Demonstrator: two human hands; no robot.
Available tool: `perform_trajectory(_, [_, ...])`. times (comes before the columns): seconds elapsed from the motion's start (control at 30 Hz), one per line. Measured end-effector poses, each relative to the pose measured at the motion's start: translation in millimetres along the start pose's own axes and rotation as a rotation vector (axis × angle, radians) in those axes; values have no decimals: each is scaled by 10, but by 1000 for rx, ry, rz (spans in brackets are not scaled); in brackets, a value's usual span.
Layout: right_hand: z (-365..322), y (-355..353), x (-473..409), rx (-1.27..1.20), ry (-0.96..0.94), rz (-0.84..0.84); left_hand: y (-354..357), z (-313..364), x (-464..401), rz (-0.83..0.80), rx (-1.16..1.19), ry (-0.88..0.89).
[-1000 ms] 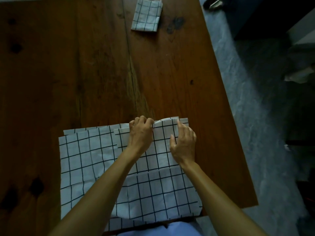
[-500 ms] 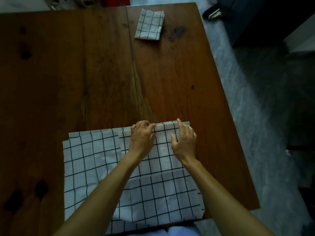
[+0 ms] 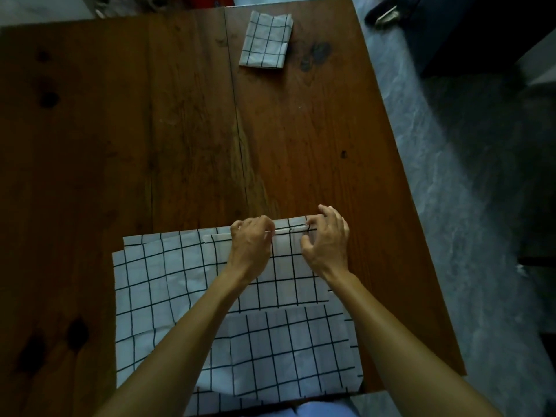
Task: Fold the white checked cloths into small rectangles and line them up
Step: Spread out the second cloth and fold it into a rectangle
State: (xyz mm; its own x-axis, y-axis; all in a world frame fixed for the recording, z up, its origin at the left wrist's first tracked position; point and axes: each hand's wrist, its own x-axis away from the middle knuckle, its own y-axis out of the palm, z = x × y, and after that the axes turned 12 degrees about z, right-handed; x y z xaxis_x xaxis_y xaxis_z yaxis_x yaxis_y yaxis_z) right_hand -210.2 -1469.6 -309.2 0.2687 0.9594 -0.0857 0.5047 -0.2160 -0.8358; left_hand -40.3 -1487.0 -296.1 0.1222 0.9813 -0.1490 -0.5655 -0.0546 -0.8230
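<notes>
- Head view: one wooden table (image 3: 180, 130) of dark brown boards fills most of the frame, with grey floor (image 3: 466, 176) along its right side.
- Two white checked cloths lie on the table, well apart from each other.
- One folded cloth (image 3: 266, 40) lies as a small rectangle near the far edge of the table, right of the board seam.
- One large cloth (image 3: 168, 284) lies spread at the near edge, its top layers overlapping unevenly; the near end hangs over the table edge.
- Two bare forearms reach in from the bottom of the frame across this cloth.
- The left hand (image 3: 251, 245) rests at the cloth's far edge, fingers curled under and pinching the folded edge of the top layer.
- The right hand (image 3: 326, 239) sits just beside it at the far right corner, fingertips (image 3: 311, 225) bent and pinching the same edge, thumb apart from the fingers.
- A strip of cloth shows between the two hands.
- One dark shoe-like object (image 3: 383, 15) lies on the floor at the top right; it is too dim to tell more.
</notes>
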Motion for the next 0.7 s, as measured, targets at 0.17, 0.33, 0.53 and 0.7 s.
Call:
perform_trajectory(0.17, [-151, -232, -24, -238, 223, 3, -295, -7, 39, -104, 127, 12])
perform_trajectory(0.33, [-466, -589, 56, -484, 243, 15, -583, 23, 48, -148, 93, -13])
perform_trajectory(0.53, [-751, -1086, 243, -537, 82, -64, -1019, 153, 122, -29, 266, -1])
perform_trajectory(0.7, [-812, -1278, 453, -423, -50, 13, -1304, 206, 235, 43, 316, 108])
